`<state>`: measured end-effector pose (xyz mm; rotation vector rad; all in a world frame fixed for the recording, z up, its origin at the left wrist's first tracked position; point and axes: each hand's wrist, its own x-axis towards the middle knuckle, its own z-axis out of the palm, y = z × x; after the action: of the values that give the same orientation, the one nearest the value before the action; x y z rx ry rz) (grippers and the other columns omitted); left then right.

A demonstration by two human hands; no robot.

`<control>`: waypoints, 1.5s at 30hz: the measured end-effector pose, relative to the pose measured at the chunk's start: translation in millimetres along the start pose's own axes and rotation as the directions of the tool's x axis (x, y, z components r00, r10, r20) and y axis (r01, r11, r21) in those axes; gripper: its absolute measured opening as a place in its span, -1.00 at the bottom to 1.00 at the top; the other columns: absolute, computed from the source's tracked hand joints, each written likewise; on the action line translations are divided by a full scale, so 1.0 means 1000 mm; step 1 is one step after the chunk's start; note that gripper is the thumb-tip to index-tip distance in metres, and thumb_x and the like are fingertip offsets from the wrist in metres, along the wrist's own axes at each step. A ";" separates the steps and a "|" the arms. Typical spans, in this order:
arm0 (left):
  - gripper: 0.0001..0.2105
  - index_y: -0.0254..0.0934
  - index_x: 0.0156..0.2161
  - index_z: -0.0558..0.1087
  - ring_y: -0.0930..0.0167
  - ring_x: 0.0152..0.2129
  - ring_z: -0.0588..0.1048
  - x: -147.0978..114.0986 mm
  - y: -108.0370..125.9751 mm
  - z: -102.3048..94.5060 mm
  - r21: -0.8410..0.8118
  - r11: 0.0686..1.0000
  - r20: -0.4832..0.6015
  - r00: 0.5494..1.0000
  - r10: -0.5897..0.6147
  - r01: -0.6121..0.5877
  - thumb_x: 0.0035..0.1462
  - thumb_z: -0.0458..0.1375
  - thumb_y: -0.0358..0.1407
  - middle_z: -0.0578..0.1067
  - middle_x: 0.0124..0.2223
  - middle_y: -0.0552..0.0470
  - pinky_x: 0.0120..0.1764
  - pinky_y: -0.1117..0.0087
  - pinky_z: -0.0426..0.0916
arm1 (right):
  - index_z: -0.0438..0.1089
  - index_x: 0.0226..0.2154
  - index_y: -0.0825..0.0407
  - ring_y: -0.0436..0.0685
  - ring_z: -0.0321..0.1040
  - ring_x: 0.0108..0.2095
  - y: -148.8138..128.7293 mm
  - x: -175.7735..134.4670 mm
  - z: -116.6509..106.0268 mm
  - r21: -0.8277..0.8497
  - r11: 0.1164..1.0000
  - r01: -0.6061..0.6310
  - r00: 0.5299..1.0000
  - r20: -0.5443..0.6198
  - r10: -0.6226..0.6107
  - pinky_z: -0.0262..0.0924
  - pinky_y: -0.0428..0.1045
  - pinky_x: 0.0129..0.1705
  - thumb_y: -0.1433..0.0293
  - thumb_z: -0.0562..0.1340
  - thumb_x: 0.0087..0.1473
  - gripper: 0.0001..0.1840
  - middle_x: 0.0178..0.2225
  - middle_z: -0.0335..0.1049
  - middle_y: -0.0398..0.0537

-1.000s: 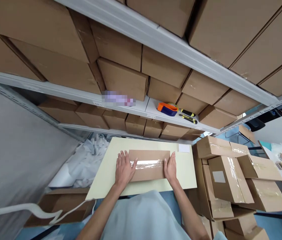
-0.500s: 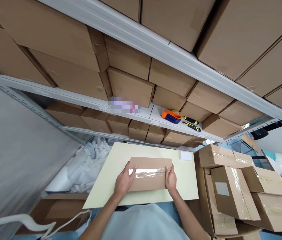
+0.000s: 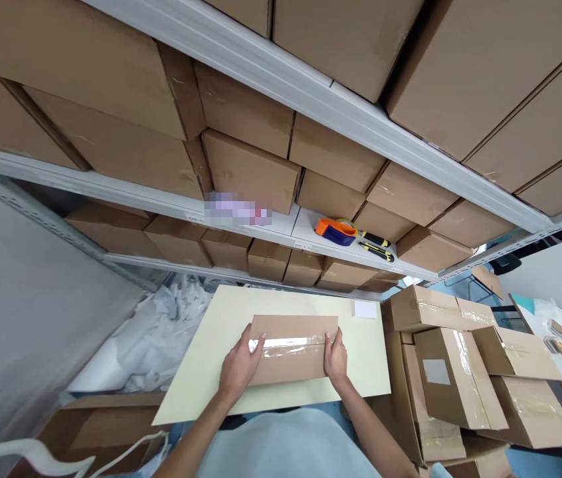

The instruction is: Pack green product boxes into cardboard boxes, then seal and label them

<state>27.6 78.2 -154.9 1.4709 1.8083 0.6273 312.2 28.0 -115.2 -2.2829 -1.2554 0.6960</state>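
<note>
A small brown cardboard box (image 3: 288,368), with clear tape along its top seam, is held between my two hands over the pale yellow tabletop (image 3: 361,378). My left hand (image 3: 238,364) grips its left end, thumb on the top face. At the right end, my right hand (image 3: 335,356) holds on, thumb also on top. The fingers beneath or behind the box are partly hidden. A small white stack of labels or cards (image 3: 365,309) lies at the table's far right corner.
Shelves of cartons (image 3: 251,166) rise in front, carrying an orange-and-blue tape dispenser (image 3: 335,231) and yellow-black box cutters (image 3: 376,251). Taped boxes (image 3: 460,378) are piled on the right. White wrapping material (image 3: 156,338) lies left, above an open carton (image 3: 92,425).
The view has shifted slightly, so most things sit a little further left. Both hands keep the same hold on the box.
</note>
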 end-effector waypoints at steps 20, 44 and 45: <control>-0.29 -0.35 0.52 0.31 -0.01 0.00 0.70 0.002 -0.008 0.008 0.056 0.998 -0.045 0.999 0.021 -0.018 0.48 -0.02 0.08 0.70 0.15 -0.31 0.01 0.14 0.55 | 0.14 0.52 0.21 0.49 0.64 0.17 0.010 0.004 0.008 -0.045 0.998 0.041 0.998 -0.039 -0.043 0.46 0.27 0.20 -0.06 -0.12 0.54 -0.16 0.25 0.58 0.38; -0.29 -0.34 0.51 0.31 -0.01 0.03 0.70 -0.001 -0.003 0.003 0.021 1.000 -0.027 1.000 0.002 -0.001 0.49 -0.03 0.09 0.67 0.22 -0.31 0.04 0.14 0.55 | 0.13 0.52 0.21 0.46 0.61 0.21 0.004 0.000 0.003 -0.009 0.999 0.038 0.999 -0.021 -0.038 0.43 0.24 0.22 -0.07 -0.12 0.54 -0.15 0.27 0.56 0.40; -0.29 -0.34 0.52 0.31 -0.01 0.03 0.70 -0.001 -0.003 0.003 0.018 1.000 -0.027 1.000 0.000 0.001 0.49 -0.03 0.09 0.67 0.22 -0.32 0.04 0.13 0.54 | 0.13 0.52 0.21 0.46 0.61 0.22 0.004 0.000 0.003 -0.008 0.999 0.040 0.999 -0.018 -0.040 0.43 0.24 0.23 -0.06 -0.12 0.54 -0.16 0.27 0.56 0.40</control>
<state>28.0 76.7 -159.0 1.4803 1.8388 0.6352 312.8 26.2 -119.7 -2.2592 -1.2938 0.6554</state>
